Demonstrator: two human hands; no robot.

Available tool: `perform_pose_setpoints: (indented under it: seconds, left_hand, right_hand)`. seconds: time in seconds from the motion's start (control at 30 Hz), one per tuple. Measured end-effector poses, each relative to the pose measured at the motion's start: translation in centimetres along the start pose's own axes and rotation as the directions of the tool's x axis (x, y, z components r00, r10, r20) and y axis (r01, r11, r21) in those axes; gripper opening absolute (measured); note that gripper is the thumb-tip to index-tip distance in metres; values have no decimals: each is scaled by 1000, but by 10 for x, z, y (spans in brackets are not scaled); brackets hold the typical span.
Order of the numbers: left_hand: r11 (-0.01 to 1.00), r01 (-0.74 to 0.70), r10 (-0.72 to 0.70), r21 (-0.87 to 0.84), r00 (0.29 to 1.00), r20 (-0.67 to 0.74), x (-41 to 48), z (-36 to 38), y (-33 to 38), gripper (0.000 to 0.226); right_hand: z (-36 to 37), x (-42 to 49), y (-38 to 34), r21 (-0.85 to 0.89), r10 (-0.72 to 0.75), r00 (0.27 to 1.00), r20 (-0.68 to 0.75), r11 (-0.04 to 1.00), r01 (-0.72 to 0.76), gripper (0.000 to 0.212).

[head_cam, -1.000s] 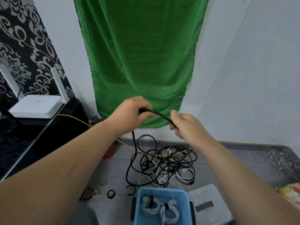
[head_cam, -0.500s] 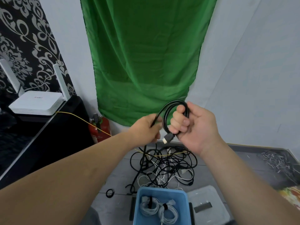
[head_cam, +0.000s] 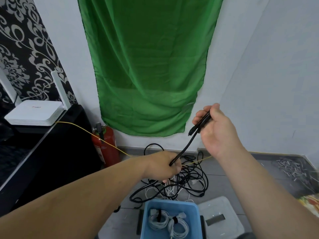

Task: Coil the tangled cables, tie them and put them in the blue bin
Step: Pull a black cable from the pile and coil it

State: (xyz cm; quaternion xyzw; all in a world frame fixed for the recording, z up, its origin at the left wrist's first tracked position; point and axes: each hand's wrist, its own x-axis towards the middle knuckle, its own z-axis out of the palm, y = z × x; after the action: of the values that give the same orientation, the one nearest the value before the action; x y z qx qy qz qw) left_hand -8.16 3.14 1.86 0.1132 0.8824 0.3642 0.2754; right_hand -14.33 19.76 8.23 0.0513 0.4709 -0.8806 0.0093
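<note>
1. The black cable (head_cam: pixel 185 148) runs taut through the air between your two hands, above the tangled pile (head_cam: pixel 193 176) on the floor near the far wall. Its plug end (head_cam: pixel 191 132) pokes out under your right hand.
2. Your right hand (head_cam: pixel 215 130) is curled round the plug end of the cable. Your left hand (head_cam: pixel 162 167) grasps the same cable lower down, just above the pile.
3. You appear to be early in coiling this cable, since most of its length seems to lie in the pile. The next move calls for drawing slack through your left hand and laying an even loop into your right, watching for snags that drag neighbouring cables.
4. The blue bin (head_cam: pixel 146 214) sits on the floor nearest you and holds two white coils (head_cam: pixel 159 220), each tied with a dark band.
5. You cannot tell how many turns your right hand holds. The cable's path below your left hand is lost in the pile, and the bin's near end is cut off.
</note>
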Motion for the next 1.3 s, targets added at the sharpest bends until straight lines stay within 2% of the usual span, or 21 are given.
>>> perform_pose_setpoints:
  seconds: [0.07, 0.17, 0.27, 0.33, 0.37, 0.5, 0.6, 0.67, 0.73, 0.8, 0.87, 0.93, 1.07, 1.17, 1.23, 1.3]
  left_hand:
    - [998, -60, 60, 3, 998, -27, -2, 2, 11, 13]
    - [978, -170, 190, 124, 966, -174, -2, -4, 22, 11]
    - [925, -238, 335, 296, 878, -343, -2, -25, 23, 7]
    - [885, -290, 440, 364, 775, -454, -4, -42, 18, 9]
    - [869, -307, 479, 388, 718, -504, -6, -50, 16, 14]
    - [831, -292, 553, 473, 514, -656, -9, -73, 12, 32]
    - [812, -371, 582, 450, 473, -662, -10, -84, 12, 22]
    - [814, -409, 576, 412, 486, -657, -8, -87, 8, 23]
    - [830, -407, 553, 381, 513, -656, -5, -85, 2, 28]
    - [866, -396, 494, 305, 581, -647, -3, -78, -1, 28]
    - [904, -399, 403, 155, 669, -625, 0, -68, -1, 28]
    - [916, -400, 314, 2, 718, -621, 2, -59, 2, 27]
    - [918, -341, 170, -203, 801, -574, 3, -52, 3, 31]
    - [974, -150, 60, -172, 896, -440, 3, -45, -10, 33]
    - [993, -39, -2, -113, 941, -338, 3, -38, -16, 25]
    - [997, 2, -22, -79, 967, -254, 3, -29, -14, 15]
  right_hand:
    - [-7, 1, -1, -201, -84, 996, -20, 976, 78, 30]
    - [-15, -1, 2, -592, -213, 977, 27, 784, 187, 27]
    - [-20, -3, 3, -818, -241, 960, 142, 518, 251, 29]
    - [-22, -4, 3, -882, -203, 960, 191, 393, 259, 32]
    - [-21, -6, 3, -891, -173, 963, 207, 373, 258, 34]
    - [-10, -16, 5, -889, -6, 971, 240, 399, 222, 42]
    - [0, -22, 2, -811, 134, 965, 225, 574, 110, 47]
    - [5, -28, -1, -704, 262, 932, 250, 710, -11, 49]
    - [10, -34, -3, -581, 374, 878, 299, 801, -144, 46]
    - [13, -38, -4, -454, 429, 836, 341, 854, -253, 40]
    - [14, -38, -3, -312, 460, 796, 394, 881, -355, 37]
    - [13, -37, -3, -196, 473, 773, 423, 881, -431, 37]
    - [10, -32, -5, 55, 402, 788, 466, 876, -479, 36]
    - [11, -28, -11, 249, 289, 833, 472, 863, -441, 36]
    - [12, -26, -13, 325, 236, 889, 392, 869, -374, 37]
    - [12, -22, -11, 360, 208, 938, 276, 883, -302, 38]
